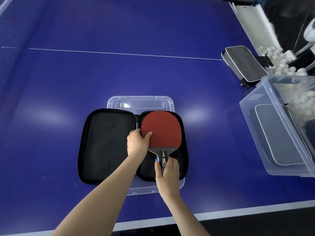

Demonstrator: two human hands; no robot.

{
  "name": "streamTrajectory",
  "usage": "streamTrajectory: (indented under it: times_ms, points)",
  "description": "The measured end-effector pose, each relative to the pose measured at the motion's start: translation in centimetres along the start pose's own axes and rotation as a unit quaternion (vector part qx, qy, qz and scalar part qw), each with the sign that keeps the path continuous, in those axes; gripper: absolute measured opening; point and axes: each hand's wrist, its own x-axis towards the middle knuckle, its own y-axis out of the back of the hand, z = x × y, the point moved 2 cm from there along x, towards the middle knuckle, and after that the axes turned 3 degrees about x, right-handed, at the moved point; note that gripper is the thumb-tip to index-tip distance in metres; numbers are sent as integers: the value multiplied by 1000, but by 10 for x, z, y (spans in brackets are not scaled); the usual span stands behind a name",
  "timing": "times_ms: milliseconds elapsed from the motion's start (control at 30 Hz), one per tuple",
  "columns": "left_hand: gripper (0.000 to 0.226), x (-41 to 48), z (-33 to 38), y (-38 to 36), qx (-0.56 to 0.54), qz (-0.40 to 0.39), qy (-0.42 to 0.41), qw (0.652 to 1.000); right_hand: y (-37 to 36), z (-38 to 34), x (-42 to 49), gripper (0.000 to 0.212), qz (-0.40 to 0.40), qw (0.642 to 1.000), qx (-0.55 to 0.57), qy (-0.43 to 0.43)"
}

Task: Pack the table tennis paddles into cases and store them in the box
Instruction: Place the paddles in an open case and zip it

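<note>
A black zip case [109,145] lies spread open on a clear plastic lid [141,103] on the blue table. A red-faced paddle [162,130] lies in the case's right half, handle towards me. My left hand [138,143] grips the blade's left edge, thumb on the red rubber. My right hand [167,171] holds the handle between thumb and fingers. At the right stands a clear plastic box [252,116] with a grey case [279,133] lying inside it. Another grey case [243,63] lies shut on the table behind the box.
The table's white front edge [170,220] runs just below my arms. A white centre line [126,54] crosses the table. Beyond the right edge sits a heap of several white balls [279,65] and a white machine [310,31].
</note>
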Motion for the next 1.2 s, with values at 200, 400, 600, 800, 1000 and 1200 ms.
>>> streamTrajectory:
  times_ms: [200,400,600,800,1000,1200]
  points:
    - [53,-4,0,-6,2,-36,16,999,2,-3,5,42,-20,1000,-6,-13]
    - [68,-15,-14,-4,-95,-41,55,993,29,10,40,26,11,912,351,-212]
    - [63,-14,-17,-6,-101,-51,52,992,40,14,76,34,-37,906,341,-249]
    - [60,-17,-22,-10,-110,-30,33,993,42,16,83,29,-52,926,315,-202]
    - [62,-17,-26,-14,-115,-38,25,992,43,15,86,26,-60,946,266,-175]
    - [55,-17,-27,1,-116,-27,16,993,49,17,87,34,-66,960,225,-156]
